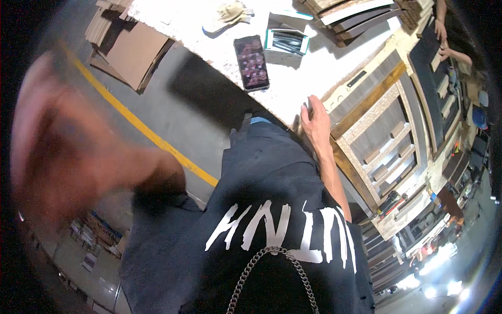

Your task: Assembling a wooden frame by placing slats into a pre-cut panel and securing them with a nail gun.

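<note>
My left hand (49, 131) is raised close on the left side, smeared by motion, so its fingers cannot be made out. My right hand (316, 123) rests at the near edge of the white-topped table (293, 83), thumb apart from the fingers, holding nothing that I can see. Ahead of it lies a dark smartphone (251, 63) with its screen lit. Beside the phone stands an open small box (286, 43) with thin dark pieces inside. A pale work glove (228, 17) lies farther back on the table.
Right of my hand lies a wooden frame panel (361, 123) with small blocks on it. Stacked boards (350, 18) stand at the back. A co-worker's hands (444, 47) touch a dark panel at far right. Cardboard sheets (123, 57) lie left, near a yellow floor line (130, 115).
</note>
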The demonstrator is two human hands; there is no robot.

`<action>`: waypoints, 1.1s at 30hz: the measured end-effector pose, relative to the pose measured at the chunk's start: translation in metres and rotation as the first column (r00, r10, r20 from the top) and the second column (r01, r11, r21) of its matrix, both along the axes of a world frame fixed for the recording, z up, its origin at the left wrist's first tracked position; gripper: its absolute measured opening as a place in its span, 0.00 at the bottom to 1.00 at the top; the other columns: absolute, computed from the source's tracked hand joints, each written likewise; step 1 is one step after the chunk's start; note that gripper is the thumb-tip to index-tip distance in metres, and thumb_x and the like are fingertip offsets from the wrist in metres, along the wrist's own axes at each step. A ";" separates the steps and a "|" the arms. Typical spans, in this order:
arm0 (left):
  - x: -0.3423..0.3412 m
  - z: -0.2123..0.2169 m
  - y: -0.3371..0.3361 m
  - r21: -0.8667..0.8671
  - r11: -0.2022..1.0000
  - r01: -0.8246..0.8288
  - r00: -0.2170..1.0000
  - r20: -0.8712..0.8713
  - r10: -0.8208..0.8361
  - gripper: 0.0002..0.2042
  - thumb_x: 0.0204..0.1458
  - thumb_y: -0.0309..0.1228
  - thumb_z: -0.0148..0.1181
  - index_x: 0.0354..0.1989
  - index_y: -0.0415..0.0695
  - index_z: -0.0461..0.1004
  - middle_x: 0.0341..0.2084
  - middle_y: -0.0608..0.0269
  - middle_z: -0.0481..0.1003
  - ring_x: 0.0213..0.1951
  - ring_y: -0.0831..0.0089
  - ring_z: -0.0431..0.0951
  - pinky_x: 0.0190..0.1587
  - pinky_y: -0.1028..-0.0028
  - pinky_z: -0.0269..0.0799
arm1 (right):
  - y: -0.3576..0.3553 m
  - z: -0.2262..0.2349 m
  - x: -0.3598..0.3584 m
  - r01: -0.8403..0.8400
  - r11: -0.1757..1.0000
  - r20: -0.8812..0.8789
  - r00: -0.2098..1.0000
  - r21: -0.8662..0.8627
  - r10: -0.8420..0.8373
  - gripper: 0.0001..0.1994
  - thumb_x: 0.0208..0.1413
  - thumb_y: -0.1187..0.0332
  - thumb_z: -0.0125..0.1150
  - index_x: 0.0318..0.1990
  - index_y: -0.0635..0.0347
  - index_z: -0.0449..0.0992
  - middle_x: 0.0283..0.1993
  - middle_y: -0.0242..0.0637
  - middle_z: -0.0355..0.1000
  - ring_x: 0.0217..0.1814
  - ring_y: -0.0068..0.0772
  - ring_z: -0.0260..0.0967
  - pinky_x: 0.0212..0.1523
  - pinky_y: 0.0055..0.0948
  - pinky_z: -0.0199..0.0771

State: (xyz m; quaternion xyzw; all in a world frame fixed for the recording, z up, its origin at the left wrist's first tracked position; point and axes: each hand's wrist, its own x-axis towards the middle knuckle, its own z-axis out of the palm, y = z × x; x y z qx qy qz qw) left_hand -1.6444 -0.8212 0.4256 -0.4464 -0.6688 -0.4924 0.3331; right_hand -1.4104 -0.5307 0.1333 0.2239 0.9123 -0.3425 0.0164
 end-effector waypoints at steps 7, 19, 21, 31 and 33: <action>0.041 -0.281 0.044 -0.505 0.826 -0.253 0.582 0.602 0.546 0.28 0.51 0.23 0.57 0.63 0.33 0.61 0.54 0.41 0.67 0.55 0.51 0.70 0.56 0.61 0.67 | -0.006 0.010 0.003 0.030 0.997 0.101 0.995 -0.074 -0.022 0.08 0.58 0.71 0.54 0.41 0.67 0.71 0.51 0.57 0.72 0.52 0.54 0.72 0.54 0.42 0.73; 0.064 -0.358 0.053 -0.610 0.793 -0.007 0.648 0.601 0.468 0.26 0.46 0.21 0.50 0.58 0.31 0.67 0.66 0.38 0.56 0.69 0.43 0.51 0.70 0.42 0.36 | 0.023 0.006 0.061 0.244 0.945 0.093 0.959 0.218 -0.269 0.23 0.61 0.67 0.52 0.61 0.68 0.66 0.68 0.57 0.58 0.71 0.57 0.54 0.70 0.46 0.54; 0.062 -0.358 0.052 -0.603 0.798 0.015 0.639 0.619 0.456 0.27 0.46 0.22 0.50 0.59 0.32 0.67 0.66 0.38 0.55 0.70 0.43 0.50 0.70 0.42 0.36 | 0.026 0.007 0.064 0.253 0.945 0.103 0.955 0.206 -0.278 0.23 0.61 0.67 0.52 0.62 0.68 0.66 0.68 0.56 0.59 0.71 0.56 0.54 0.70 0.46 0.54; 0.064 -0.359 0.058 -0.609 0.793 0.028 0.651 0.613 0.447 0.36 0.42 0.27 0.59 0.64 0.32 0.58 0.68 0.40 0.50 0.71 0.42 0.44 0.70 0.42 0.32 | 0.031 0.011 0.069 0.290 0.945 0.122 0.943 0.149 -0.308 0.23 0.62 0.66 0.51 0.63 0.65 0.66 0.68 0.51 0.61 0.71 0.51 0.57 0.70 0.41 0.55; 0.064 -0.359 0.060 -0.615 0.788 0.033 0.647 0.614 0.452 0.36 0.42 0.28 0.59 0.64 0.32 0.57 0.68 0.40 0.50 0.71 0.42 0.44 0.70 0.42 0.33 | 0.031 0.011 0.070 0.294 0.945 0.127 0.941 0.144 -0.312 0.23 0.62 0.66 0.52 0.63 0.64 0.66 0.68 0.50 0.61 0.71 0.51 0.57 0.70 0.41 0.55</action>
